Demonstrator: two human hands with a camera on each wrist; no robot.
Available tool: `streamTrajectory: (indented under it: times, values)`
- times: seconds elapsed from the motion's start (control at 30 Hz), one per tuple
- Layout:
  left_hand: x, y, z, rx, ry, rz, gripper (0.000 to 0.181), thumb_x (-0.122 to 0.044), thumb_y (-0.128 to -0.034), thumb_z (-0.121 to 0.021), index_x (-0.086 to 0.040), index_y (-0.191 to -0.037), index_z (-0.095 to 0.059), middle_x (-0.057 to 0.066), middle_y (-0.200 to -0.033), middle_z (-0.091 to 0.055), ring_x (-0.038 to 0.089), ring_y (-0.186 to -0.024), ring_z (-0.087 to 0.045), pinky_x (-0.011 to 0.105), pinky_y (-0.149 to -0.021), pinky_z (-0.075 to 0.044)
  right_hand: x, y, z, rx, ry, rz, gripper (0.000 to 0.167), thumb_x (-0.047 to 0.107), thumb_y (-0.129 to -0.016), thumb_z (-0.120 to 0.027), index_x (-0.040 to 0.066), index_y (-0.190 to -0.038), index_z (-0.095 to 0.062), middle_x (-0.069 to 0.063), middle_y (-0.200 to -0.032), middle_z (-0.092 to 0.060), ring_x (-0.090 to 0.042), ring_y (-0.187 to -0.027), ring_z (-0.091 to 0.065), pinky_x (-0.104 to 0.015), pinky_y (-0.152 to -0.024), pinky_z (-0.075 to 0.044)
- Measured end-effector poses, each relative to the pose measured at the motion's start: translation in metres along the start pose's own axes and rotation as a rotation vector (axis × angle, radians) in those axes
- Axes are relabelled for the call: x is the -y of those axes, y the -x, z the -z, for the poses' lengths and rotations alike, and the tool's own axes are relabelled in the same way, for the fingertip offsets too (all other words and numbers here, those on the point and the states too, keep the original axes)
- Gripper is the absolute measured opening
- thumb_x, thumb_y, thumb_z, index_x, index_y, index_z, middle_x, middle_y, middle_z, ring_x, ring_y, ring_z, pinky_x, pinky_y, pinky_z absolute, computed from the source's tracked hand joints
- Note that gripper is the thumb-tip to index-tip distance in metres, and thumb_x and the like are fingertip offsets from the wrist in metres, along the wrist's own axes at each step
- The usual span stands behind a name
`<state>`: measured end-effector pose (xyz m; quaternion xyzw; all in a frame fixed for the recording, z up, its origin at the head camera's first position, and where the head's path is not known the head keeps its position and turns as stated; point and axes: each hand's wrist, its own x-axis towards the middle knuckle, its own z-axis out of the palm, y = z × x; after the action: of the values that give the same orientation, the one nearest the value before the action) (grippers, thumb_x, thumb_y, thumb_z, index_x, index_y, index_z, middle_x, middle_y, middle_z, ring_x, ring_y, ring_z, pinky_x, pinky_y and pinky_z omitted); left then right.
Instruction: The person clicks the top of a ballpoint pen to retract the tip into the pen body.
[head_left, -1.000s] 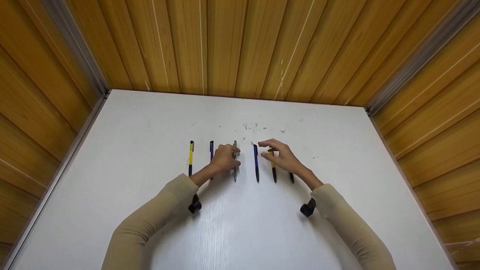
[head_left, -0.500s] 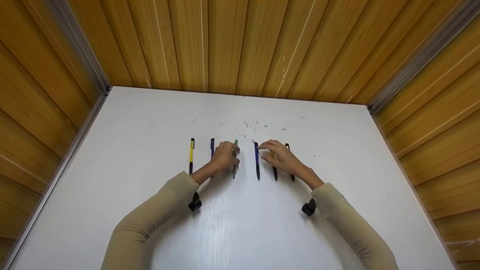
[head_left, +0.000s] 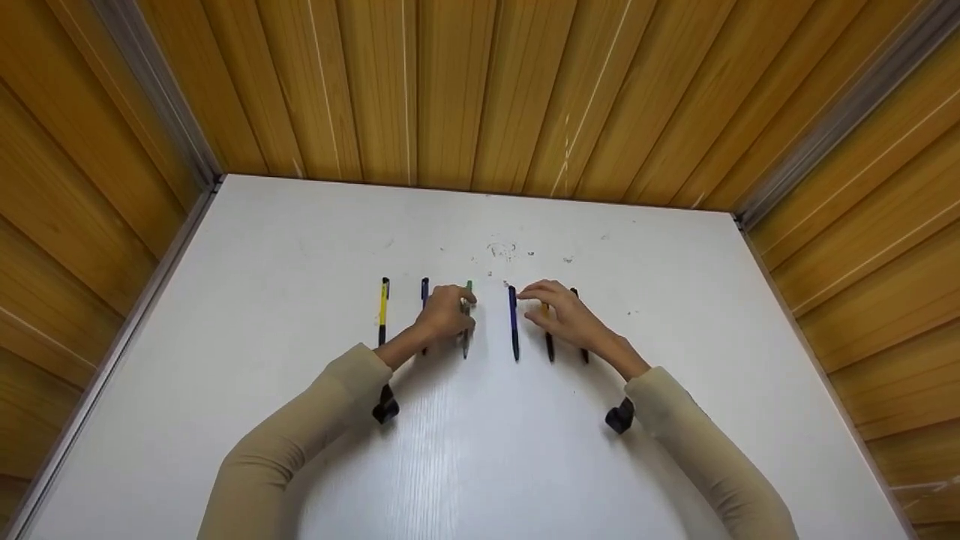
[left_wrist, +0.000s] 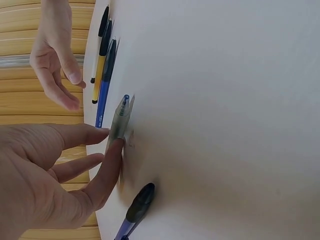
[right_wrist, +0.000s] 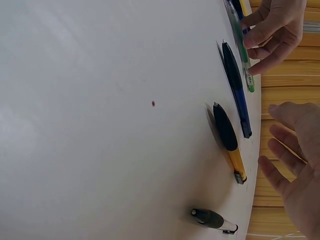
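My left hand (head_left: 445, 311) pinches a clear pen with a green end (head_left: 465, 346) between thumb and fingertips. In the left wrist view this clear pen (left_wrist: 120, 120) is close to the white tabletop, its tip facing my side. To its left a blue pen (head_left: 424, 289) is partly covered by the hand. My right hand (head_left: 566, 316) hovers with fingers spread and thumb apart, holding nothing. Just left of its fingertips lies another blue pen (head_left: 514, 326). Beneath it is a yellow-and-black pen (head_left: 550, 346), partly hidden. A white-and-black pen (right_wrist: 212, 219) lies rightmost.
Another yellow-and-black pen (head_left: 383, 307) lies at the left end of the row. Small dark marks dot the white table (head_left: 315, 225) beyond the pens. Wood-look panels (head_left: 442, 90) wall in the back and both sides.
My left hand has shifted slightly left, carrying the clear green-ended pen a little towards the left blue pen. The right hand stays nearly still, and the other pens keep their places.
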<state>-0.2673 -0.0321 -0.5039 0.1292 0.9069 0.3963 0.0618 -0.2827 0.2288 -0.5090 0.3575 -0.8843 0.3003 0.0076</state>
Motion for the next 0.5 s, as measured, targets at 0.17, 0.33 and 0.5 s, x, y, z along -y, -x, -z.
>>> streamTrajectory:
  times: [0.17, 0.33, 0.5]
  values:
    - [-0.002, -0.001, 0.004, -0.049, 0.039, -0.024, 0.035, 0.004, -0.0838, -0.072, 0.007, -0.119, -0.071, 0.022, -0.095, -0.076, 0.015, -0.066, -0.061, 0.023, -0.059, -0.051, -0.002, 0.001, 0.005, -0.011, -0.028, 0.008, 0.033, 0.008, -0.098, -0.067, -0.001, -0.129, -0.066, -0.018, -0.131, -0.064, -0.037, -0.126, -0.057, -0.057, -0.107, -0.048]
    - [-0.011, -0.007, -0.001, -0.018, 0.194, -0.071, 0.037, 0.000, -0.0886, -0.072, 0.004, -0.126, -0.068, 0.021, -0.091, -0.075, 0.026, -0.070, -0.072, 0.024, -0.062, -0.058, -0.006, 0.008, 0.009, -0.024, -0.050, -0.003, 0.033, 0.009, -0.098, -0.067, -0.001, -0.129, -0.066, -0.016, -0.130, -0.065, -0.035, -0.126, -0.058, -0.054, -0.104, -0.051]
    - [-0.022, -0.017, -0.021, 0.094, 0.425, -0.010, 0.042, 0.000, -0.0893, -0.072, 0.004, -0.131, -0.065, 0.024, -0.098, -0.075, 0.034, -0.083, -0.077, 0.035, -0.072, -0.065, -0.009, 0.018, 0.014, -0.046, -0.068, -0.026, 0.033, 0.008, -0.097, -0.069, -0.002, -0.128, -0.067, -0.017, -0.129, -0.065, -0.036, -0.122, -0.059, -0.055, -0.100, -0.054]
